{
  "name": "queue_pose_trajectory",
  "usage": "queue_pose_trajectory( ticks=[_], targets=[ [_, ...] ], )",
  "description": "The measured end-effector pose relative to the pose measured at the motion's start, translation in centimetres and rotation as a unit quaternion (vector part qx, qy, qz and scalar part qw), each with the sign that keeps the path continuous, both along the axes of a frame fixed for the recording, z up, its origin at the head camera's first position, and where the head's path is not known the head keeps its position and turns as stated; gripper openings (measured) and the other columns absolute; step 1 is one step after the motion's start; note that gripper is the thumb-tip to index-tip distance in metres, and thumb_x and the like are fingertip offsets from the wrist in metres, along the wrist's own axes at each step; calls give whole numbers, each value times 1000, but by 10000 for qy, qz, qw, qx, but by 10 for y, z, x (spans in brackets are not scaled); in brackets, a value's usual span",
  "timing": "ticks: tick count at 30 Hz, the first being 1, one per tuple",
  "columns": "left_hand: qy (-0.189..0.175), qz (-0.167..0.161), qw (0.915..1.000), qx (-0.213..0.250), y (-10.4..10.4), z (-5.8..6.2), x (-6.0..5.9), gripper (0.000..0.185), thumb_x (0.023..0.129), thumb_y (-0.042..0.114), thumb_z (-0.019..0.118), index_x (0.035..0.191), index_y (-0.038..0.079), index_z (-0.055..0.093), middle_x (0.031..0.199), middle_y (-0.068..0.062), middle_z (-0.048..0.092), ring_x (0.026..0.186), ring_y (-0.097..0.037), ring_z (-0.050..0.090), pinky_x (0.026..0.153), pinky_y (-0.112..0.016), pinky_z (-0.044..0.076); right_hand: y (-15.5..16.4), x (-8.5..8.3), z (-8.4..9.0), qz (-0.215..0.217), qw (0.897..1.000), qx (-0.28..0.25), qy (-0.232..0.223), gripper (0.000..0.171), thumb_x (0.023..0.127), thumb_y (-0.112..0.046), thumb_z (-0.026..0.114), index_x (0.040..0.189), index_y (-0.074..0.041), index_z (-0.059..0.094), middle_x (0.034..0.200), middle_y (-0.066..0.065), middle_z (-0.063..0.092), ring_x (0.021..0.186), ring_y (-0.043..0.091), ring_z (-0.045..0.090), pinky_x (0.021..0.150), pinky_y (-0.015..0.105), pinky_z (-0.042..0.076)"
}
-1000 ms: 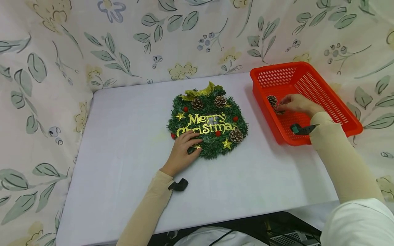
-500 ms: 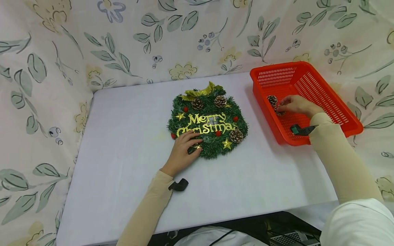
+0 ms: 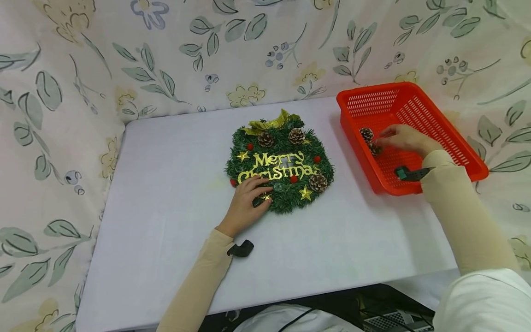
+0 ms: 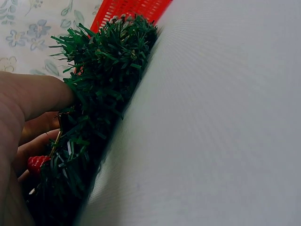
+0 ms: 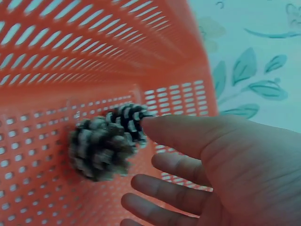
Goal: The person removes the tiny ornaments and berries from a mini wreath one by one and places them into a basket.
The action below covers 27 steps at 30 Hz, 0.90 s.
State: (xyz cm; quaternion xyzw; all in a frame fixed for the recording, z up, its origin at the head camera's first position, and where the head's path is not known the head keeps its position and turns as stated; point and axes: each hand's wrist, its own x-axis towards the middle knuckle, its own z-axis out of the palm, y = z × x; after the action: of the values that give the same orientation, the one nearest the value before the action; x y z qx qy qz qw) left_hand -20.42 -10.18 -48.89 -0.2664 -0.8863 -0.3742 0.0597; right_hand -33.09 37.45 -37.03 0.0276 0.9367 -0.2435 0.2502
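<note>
A green tinsel wreath (image 3: 286, 203) lies on the table with gold "Merry Christmas" lettering (image 3: 275, 167), pine cones, gold stars and red berries. My left hand (image 3: 245, 205) rests on its lower left part, fingers spread over the greenery; in the left wrist view the thumb (image 4: 44, 94) touches the tinsel edge. Inside the red basket (image 3: 431, 115) two loose pine cones, a nearer one (image 5: 101, 149) and a farther one (image 5: 129, 117), sit side by side. My right hand (image 3: 406, 138) hovers beside them, fingers apart and holding nothing, thumb tip overlapping the farther cone in the wrist view.
The basket has raised, slotted walls and stands at the table's back right corner. A white cloth covers the table (image 3: 166, 221). Floral fabric (image 3: 166, 60) hangs behind and at the sides. Below the front edge, a dark area holds cables and a grey device (image 3: 390, 320).
My right hand has drawn back slightly up and to the right from the lower pine cone in the basket, and more of that cone shows. My left hand stays on the wreath.
</note>
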Motion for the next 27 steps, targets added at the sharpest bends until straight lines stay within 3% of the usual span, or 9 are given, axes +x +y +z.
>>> queue_pose_trajectory(
  ticks=[10,27],
  targets=[
    [-5,-31,10000,48,1,-1,0,35,96,26,70,129,14,70,148,-3,56,149,-25,36,123,-53,24,-6,5,30,-519,9964,-211,643,85,98,-62,51,157,-6,32,156,28,35,137,50,33,108,73,33],
    [100,-26,9999,51,1,0,-2,34,95,25,71,128,13,71,147,-5,57,148,-29,39,121,-55,27,-55,23,78,-216,9861,-488,1571,70,102,-51,50,156,-9,36,155,21,42,136,43,40,108,68,38]
  ],
)
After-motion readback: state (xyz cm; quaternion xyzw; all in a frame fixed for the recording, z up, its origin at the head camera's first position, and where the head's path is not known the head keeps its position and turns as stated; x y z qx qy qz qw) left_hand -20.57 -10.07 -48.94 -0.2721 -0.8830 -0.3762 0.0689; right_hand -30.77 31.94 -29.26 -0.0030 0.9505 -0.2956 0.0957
